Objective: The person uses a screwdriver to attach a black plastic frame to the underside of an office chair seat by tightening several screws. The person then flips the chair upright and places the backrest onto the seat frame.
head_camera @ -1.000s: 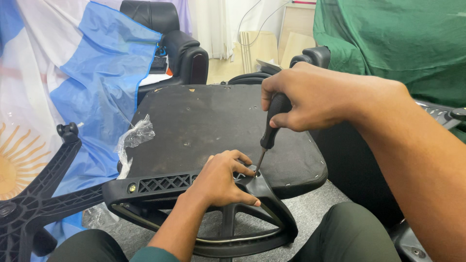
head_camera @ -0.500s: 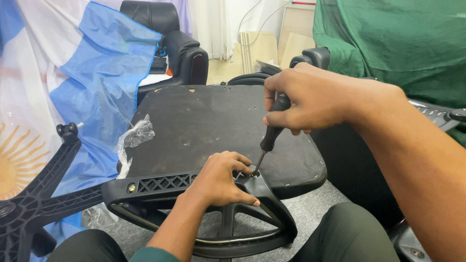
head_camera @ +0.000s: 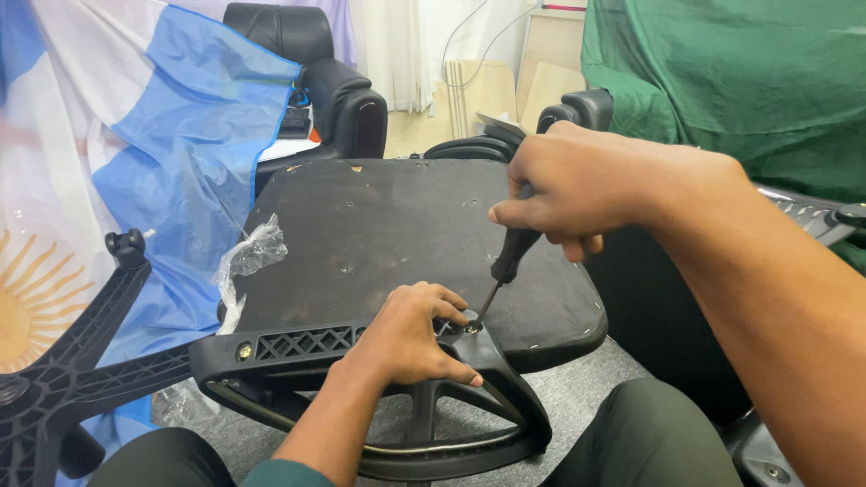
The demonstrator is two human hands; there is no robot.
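Fingers of the right hand point(head_camera: 577, 185) are clamped round the black handle of a screwdriver point(head_camera: 505, 263), whose shaft slants down and left to a screw point(head_camera: 470, 328) on the armrest point(head_camera: 361, 397). The left hand point(head_camera: 410, 335) lies on top of that armrest just beside the screw, fingers together and curled over the plastic, pressing it against the seat base point(head_camera: 397, 234).

The seat base is a flat black board lying underside up, dotted with small holes; the black armrest, a closed loop with a lattice bar, sits along its near edge. A second screw point(head_camera: 244, 352) shows at the bar's left end. No open container is in view; the nearest to one is a crumpled clear plastic bag point(head_camera: 248, 261) at the seat's left edge, and I cannot tell what, if anything, is in it.

To the left a black star-shaped chair base point(head_camera: 72, 361) lies on a blue and white flag with a yellow sun point(head_camera: 135, 162). Behind the seat stand a black leather chair point(head_camera: 334, 86) and other dark chair parts point(head_camera: 577, 108). A green cloth point(head_camera: 740, 81) covers something at right. The person's dark green trouser knees point(head_camera: 649, 433) frame the armrest below.
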